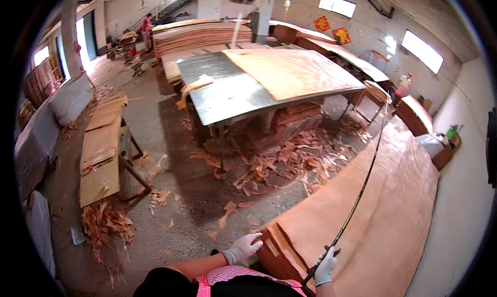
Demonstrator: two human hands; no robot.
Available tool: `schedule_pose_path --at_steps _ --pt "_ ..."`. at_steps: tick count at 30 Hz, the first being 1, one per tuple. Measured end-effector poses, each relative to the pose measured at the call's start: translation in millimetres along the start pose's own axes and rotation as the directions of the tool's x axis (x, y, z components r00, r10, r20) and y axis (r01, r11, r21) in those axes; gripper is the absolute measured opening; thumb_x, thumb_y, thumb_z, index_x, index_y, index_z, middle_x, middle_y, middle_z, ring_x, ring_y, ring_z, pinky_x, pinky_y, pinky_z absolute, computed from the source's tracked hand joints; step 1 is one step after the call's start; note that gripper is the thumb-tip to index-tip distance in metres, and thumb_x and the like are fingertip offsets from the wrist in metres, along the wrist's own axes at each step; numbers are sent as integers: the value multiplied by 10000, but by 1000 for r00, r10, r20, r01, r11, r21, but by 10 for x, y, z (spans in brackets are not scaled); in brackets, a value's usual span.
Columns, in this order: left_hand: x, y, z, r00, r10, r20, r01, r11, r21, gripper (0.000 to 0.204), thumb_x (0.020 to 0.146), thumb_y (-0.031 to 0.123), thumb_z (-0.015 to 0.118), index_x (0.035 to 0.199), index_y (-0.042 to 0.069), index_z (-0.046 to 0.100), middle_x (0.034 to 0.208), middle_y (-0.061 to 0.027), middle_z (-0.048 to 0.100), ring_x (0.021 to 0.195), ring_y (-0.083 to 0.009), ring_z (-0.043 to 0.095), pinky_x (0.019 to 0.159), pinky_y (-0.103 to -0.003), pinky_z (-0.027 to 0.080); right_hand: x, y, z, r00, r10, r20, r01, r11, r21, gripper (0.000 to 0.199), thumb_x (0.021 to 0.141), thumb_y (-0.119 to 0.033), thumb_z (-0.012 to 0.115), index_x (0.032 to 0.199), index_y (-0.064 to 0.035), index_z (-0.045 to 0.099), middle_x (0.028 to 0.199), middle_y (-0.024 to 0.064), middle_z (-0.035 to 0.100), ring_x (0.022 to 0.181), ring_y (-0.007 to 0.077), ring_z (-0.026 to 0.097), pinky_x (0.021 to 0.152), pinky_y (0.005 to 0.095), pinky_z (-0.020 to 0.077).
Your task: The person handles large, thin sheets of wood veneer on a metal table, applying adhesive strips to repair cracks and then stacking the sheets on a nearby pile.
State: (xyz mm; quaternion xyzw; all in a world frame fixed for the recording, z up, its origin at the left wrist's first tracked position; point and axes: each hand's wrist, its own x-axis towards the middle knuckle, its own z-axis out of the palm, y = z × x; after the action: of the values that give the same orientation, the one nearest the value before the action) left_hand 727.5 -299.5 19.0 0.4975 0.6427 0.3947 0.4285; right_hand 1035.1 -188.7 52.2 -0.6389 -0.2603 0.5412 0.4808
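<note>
Nearest the camera, at the lower edge of the head view, a pink checked garment and two gloved forearms come up toward a tall stack of veneer sheets that runs away to the upper right. The right hand, in a white glove, is clenched around the near end of a long thin dark rod; the rod's long axis climbs from that fist up and to the right, across the top sheet, toward the far end of the stack. The left hand, also gloved, lies just left of the stack's near corner, fingers spread and loose, grasping nothing, its fingertips at or close to the sheet edge; whether they touch cannot be told. The right hand is over the stack, the left beside it. Beyond, torn veneer scraps litter the concrete floor under a metal-topped table bearing another sheet.
</note>
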Motion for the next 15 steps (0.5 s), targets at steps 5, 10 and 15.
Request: schedule_pose_path --at_steps 5,10,15 --pt "183 -410 -1208 991 -130 -39 120 973 -199 493 988 277 543 1367 -34 487 1254 -147 623 1116 -203 603 946 -309 472 -138 153 1878 971 71 229 -88 994 63 355 999 -432 511 979 -83 577 574 -8 421 415 110 396 364 272 330" --pt "621 -643 -1852 970 -238 39 222 815 -535 554 1017 283 519 1471 12 354 1326 -95 558 1132 -187 584 906 -302 485 -284 275 3535 895 178 409 -230 970 81 393 1000 -466 512 982 -79 577 622 0 447 437 116 388 401 276 349" --pt "1184 -595 -2316 926 -362 108 303 539 -786 479 983 280 601 1367 14 491 925 8 587 730 -67 524 606 -232 456 368 1338 4386 702 246 668 262 783 -564 385 1002 -449 503 1097 -108 656 860 86 707 572 168 592 550 292 478"
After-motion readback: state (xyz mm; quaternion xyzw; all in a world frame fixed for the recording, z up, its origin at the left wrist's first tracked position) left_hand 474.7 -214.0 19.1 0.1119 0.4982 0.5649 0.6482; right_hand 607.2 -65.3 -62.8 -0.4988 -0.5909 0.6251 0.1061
